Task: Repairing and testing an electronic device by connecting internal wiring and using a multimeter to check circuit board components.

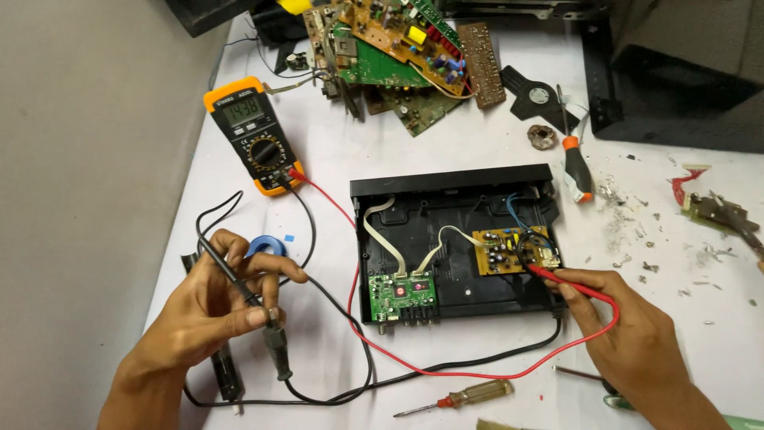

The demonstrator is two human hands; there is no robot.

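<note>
With the case [458, 239] lying open on the worktop [509, 151], the right hand [629, 330] pinches the red probe [557, 277] against the yellow board [509, 251] at the case's right side. The left hand [211, 306], left of the case, is curled around the black probe [267, 326], whose tip touches nothing. The meter [253, 134], up left of the case, is lit, so testing appears only half set up.

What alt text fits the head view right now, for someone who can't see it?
The right hand presses a red probe onto a yellow board inside an open black case. The left hand holds a black probe off the board, below a multimeter.
</note>
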